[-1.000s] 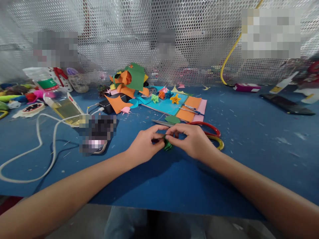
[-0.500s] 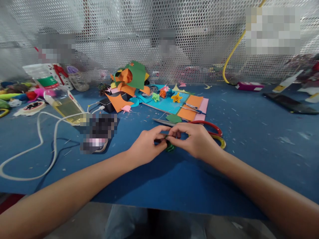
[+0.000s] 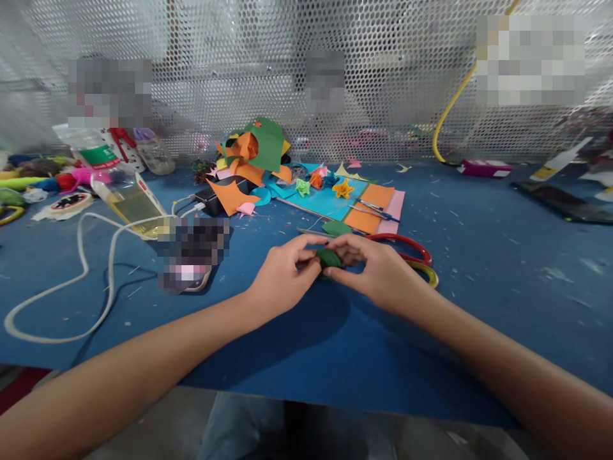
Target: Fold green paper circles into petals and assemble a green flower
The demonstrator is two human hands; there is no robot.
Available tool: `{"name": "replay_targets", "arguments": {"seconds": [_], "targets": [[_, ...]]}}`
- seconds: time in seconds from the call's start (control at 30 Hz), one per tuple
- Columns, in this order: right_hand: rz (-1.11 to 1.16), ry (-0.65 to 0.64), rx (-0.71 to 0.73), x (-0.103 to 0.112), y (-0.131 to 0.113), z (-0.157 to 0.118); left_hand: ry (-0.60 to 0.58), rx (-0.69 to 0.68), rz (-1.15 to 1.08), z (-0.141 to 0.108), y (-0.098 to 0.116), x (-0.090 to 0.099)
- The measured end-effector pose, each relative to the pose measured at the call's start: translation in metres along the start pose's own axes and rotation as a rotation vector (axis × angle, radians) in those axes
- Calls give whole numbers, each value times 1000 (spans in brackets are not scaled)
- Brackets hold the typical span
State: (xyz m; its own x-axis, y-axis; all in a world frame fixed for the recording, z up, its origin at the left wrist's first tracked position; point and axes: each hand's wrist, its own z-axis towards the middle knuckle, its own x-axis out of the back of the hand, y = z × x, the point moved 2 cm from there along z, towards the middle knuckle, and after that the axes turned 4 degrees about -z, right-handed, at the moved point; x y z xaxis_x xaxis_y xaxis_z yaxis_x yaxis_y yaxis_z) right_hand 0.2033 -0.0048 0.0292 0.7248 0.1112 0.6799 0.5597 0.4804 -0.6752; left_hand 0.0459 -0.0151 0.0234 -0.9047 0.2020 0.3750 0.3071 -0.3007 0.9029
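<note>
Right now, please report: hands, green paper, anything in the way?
Left hand and right hand: both on green paper. Paper partly hidden between them. Scissors close beyond right hand, partly covered.

Blue tabletop, scuffed and speckled; silvery perforated screen behind; grey floor below.

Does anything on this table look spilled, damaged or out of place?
No spill shows. The untidy heap of cut paper near the mesh wall looks messiest: pieces overlap at odd angles, and a jagged orange scrap partly covers a black box. Small bits litter the blue tabletop.
</note>
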Motion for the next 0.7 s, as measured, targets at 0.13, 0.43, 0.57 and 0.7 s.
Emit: {"name": "replay_targets", "arguments": {"seconds": [0.13, 0.43, 0.57, 0.7], "targets": [[74, 3, -14, 5, 7, 3, -10, 145, -311, 5, -1, 1], [221, -108, -32, 11, 12, 4, 40, 44, -251, 4, -3, 6], [348, -164, -97, 14, 8, 5, 57, -22, -190, 1, -2, 8], [454, -234, -152, 16, 10, 6, 22, 23, -291, 1, -2, 8]]}}
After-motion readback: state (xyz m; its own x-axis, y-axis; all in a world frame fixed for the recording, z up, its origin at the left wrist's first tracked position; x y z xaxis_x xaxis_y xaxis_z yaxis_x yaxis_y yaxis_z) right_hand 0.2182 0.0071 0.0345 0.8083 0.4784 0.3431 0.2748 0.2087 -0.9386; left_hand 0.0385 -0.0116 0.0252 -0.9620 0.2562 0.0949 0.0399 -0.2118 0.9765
